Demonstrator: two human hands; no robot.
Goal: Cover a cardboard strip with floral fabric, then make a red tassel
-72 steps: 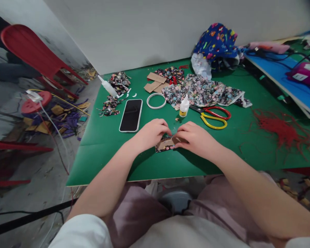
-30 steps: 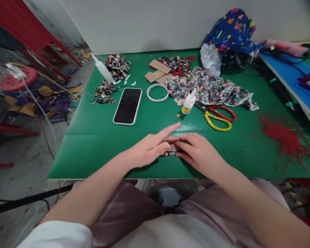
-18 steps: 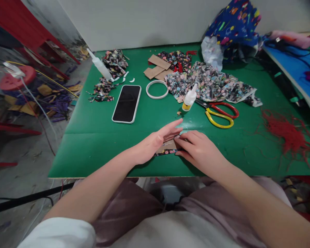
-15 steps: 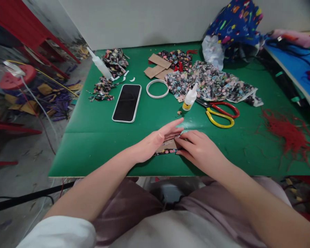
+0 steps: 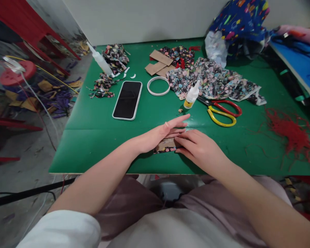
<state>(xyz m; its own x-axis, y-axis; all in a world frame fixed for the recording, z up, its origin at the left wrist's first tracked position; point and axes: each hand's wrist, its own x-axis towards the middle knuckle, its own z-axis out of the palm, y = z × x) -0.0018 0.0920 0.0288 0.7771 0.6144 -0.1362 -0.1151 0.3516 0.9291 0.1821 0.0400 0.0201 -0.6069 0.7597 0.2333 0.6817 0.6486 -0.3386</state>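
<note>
A small piece of brown cardboard [image 5: 165, 143] edged with dark flowered fabric lies near the table's front edge. My left hand [image 5: 158, 135] rests on its far side, fingers stretched out to the right and partly apart. At its right end, the fingers and thumb of my right hand [image 5: 201, 145] pinch the piece and cover that end. Just beyond the hands stands a small white glue bottle [image 5: 191, 97] with a yellow label. Scissors [image 5: 220, 112] with one red and one yellow handle lie to the right of the bottle.
On the green table [image 5: 93, 144] lie a phone [image 5: 127, 100], a tape roll [image 5: 158, 86], cardboard strips [image 5: 158, 62], flowered fabric [image 5: 214, 81] and red threads [image 5: 290, 132]. A larger white bottle [image 5: 100, 61] leans on fabric scraps at back left. A blue tray [image 5: 297, 65] borders the right.
My left hand has slid slightly right and up along the cardboard, uncovering more of its left end. My right hand keeps its pinch. The view has shifted a little.
</note>
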